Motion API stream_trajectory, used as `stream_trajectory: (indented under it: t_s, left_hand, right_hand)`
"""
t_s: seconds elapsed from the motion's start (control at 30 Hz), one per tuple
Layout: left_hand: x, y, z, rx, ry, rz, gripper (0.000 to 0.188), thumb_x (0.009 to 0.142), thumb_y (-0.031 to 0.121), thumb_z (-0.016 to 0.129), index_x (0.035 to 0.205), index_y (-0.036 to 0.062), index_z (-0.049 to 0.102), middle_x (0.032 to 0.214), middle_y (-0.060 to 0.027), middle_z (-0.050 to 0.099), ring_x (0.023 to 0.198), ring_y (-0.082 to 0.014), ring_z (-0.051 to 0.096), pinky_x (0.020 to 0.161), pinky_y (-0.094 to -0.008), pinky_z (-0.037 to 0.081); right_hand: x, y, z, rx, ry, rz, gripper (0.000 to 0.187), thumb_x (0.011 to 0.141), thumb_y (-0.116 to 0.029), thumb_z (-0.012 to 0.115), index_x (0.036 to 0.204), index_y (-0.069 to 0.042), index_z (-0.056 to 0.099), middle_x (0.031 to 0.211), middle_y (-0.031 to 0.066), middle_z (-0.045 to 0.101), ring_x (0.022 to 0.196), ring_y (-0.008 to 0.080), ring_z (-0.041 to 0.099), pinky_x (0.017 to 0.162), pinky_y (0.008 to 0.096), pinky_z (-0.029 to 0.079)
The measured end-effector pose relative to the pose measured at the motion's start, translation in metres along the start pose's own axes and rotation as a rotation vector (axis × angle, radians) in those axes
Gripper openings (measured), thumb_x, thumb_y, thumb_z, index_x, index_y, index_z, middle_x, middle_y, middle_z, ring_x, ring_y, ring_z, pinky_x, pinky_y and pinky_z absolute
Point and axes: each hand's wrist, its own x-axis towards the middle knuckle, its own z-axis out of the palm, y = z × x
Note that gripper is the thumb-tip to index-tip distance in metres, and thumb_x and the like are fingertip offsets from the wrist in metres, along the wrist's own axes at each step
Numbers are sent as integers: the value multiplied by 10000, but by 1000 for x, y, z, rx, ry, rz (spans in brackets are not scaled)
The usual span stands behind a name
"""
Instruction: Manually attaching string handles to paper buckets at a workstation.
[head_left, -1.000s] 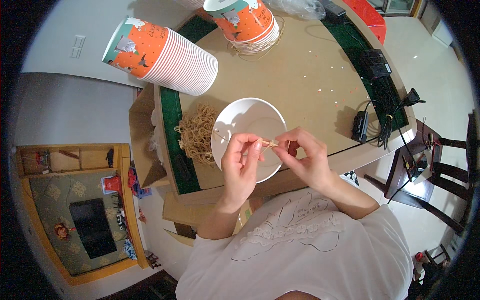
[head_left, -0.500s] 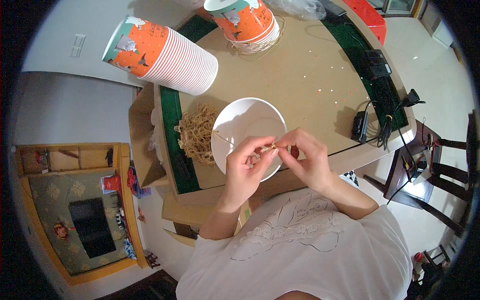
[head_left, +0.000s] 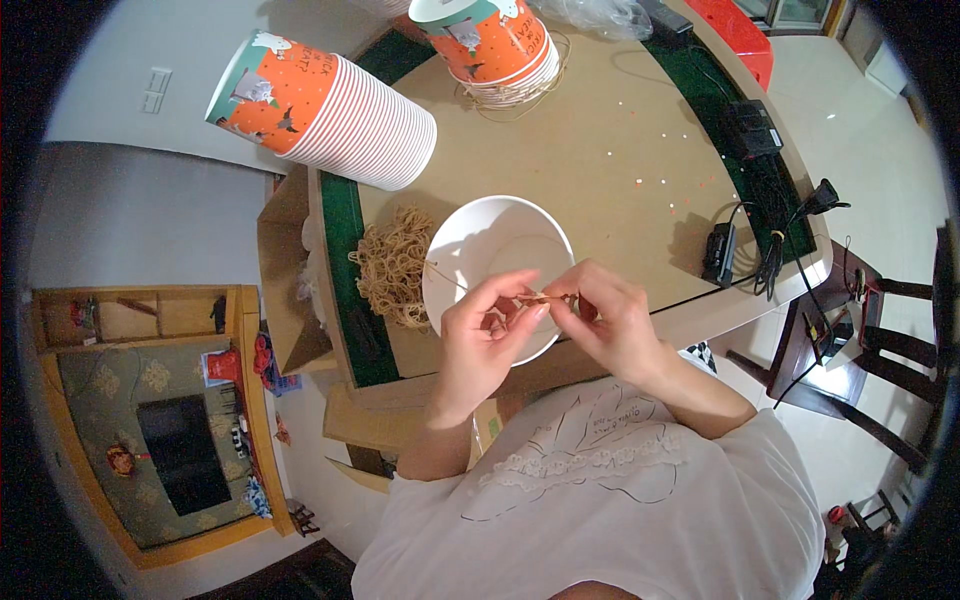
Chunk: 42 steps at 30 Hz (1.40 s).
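Note:
A white paper bucket (head_left: 478,222) stands at the near edge of the table, its round mouth facing up toward me. Over its near side, my left hand (head_left: 478,345) and my right hand (head_left: 608,315) meet, each pinching a piece of thin tan twine (head_left: 448,277). One stretch of that twine runs from the bucket's left rim across its mouth to my left fingers. The short piece between my fingertips is partly covered by them. Left of the bucket, touching or nearly touching it, lies a loose heap of tan twine loops (head_left: 393,268).
Nested orange paper buckets (head_left: 365,125) lean at the far left. Another orange stack (head_left: 500,50), with twine around its base, stands at the back. Black adapters (head_left: 718,252) and cables line the table's right edge. A clear plastic bag (head_left: 600,15) lies at the back.
My left hand has shifted slightly left and my right fingers have curled in. The gap between my fingertips is wider, and more of the twine shows between them.

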Motion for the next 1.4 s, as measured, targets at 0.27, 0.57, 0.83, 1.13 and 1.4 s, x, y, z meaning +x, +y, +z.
stream_trajectory:
  t_s: [0.27, 0.57, 0.83, 1.13, 1.4]
  left_hand:
    - [1, -9, -16, 261, 39, 121, 114, 796, -27, 657, 900, 19, 646, 773, 15, 604, 601, -6, 467, 513, -160, 365]
    - [2, 1, -12, 325, -53, 109, 122, 800, -7, 665, 916, 28, 649, 823, 14, 629, 654, -9, 515, 550, -156, 390]
    - [4, -5, -19, 289, -24, 170, 122, 749, -36, 672, 847, 32, 646, 742, -10, 613, 555, -42, 465, 481, -188, 361]
    - [0, 3, -20, 261, -51, 123, 51, 848, 17, 618, 878, -8, 650, 795, -43, 635, 710, -79, 574, 606, -199, 436]
    - [-4, -4, -12, 375, 65, 281, 29, 862, 20, 603, 882, 6, 587, 759, -59, 563, 608, -114, 528, 509, -227, 405]
  right_hand:
    - [-1, 0, -2, -47, 2, 33, 89, 789, -21, 668, 851, -27, 606, 782, 85, 595, 602, 189, 593, 514, 291, 474]
    - [4, -7, -2, -50, 4, 13, 78, 791, -15, 670, 846, -24, 616, 784, 66, 602, 559, 145, 546, 481, 267, 433]
    - [5, -6, -5, -125, -62, -42, 91, 790, -69, 670, 830, -47, 592, 778, 87, 597, 658, 258, 608, 559, 346, 493]
    - [7, -8, -4, -95, -41, -61, 84, 781, -59, 671, 834, -48, 607, 753, 85, 585, 654, 256, 603, 550, 345, 489]
    - [5, -12, -6, -102, -59, -110, 73, 773, -45, 668, 820, -34, 614, 736, 92, 569, 639, 270, 592, 541, 356, 477]
